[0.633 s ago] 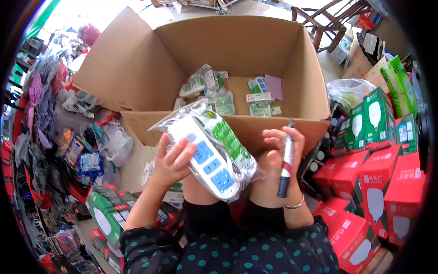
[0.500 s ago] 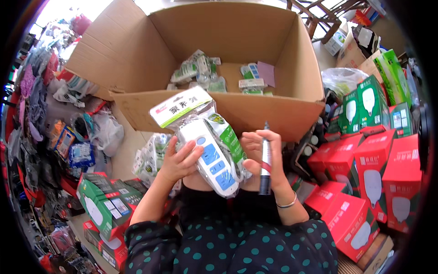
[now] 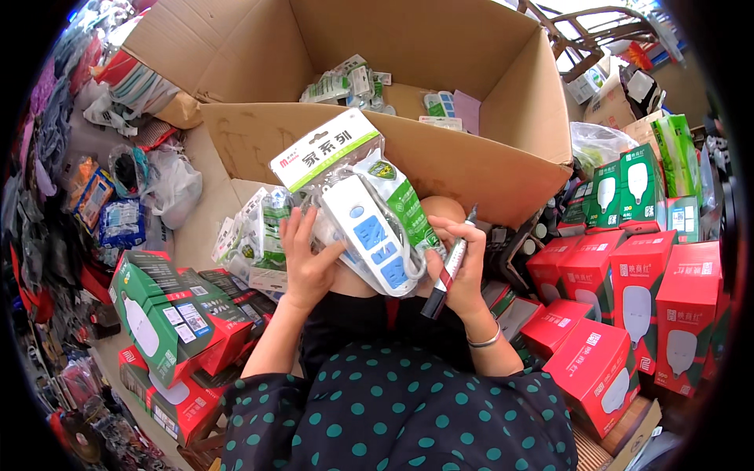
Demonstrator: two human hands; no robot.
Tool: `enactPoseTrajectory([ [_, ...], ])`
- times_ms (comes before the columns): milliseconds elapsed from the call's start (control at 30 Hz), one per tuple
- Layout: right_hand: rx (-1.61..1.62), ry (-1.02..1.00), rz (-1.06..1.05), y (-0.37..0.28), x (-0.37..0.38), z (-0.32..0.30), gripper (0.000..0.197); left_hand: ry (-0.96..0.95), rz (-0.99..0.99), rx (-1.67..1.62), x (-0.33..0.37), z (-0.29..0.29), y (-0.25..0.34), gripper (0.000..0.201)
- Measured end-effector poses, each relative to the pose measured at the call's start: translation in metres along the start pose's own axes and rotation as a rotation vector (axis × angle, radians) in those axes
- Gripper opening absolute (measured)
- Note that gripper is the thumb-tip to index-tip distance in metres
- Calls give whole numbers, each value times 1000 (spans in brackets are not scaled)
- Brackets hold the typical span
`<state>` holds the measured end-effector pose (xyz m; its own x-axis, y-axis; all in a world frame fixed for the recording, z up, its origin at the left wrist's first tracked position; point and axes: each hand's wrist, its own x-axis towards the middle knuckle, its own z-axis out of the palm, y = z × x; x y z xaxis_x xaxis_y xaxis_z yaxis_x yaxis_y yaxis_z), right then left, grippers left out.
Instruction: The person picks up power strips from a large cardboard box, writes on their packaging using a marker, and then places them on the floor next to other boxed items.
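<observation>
a bagged white power strip (image 3: 369, 231) in front of the carton (image 3: 503, 169), a hand at either side

the power strip slants before the carton's near wall, its three blue socket faces and blue oval button showing through a glossy clear bag (image 3: 339, 171); a green-and-white wrapper (image 3: 408, 208) hides part of its cord, and a white-and-green header card (image 3: 326, 149) covers some of that wall in view. the left hand (image 3: 310, 267) lies spread along the bag's left edge; whether it grips cannot be told. the right hand (image 3: 470, 279) is closed around a marker (image 3: 448, 271), contact with the bag unclear. inside the carton, bagged packs (image 3: 345, 85) are partly cut off by its near wall; its far edge leaves the frame. red boxes (image 3: 636, 275) crowd the carton's near right.
</observation>
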<state>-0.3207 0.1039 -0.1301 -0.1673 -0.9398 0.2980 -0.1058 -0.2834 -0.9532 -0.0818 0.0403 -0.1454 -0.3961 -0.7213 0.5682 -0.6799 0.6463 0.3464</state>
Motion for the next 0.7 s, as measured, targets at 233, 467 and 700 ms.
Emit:
enactPoseTrajectory([
  [233,417,76,284,-21,16,-25,49,-165,194,-85,54,-12,34,41],
  [467,593,639,149,-76,46,-81,32,-219,8,-708,119,-21,79,40],
  [700,423,409,-328,-60,26,-72,49,-484,-927,-1667,69,41,118,49],
])
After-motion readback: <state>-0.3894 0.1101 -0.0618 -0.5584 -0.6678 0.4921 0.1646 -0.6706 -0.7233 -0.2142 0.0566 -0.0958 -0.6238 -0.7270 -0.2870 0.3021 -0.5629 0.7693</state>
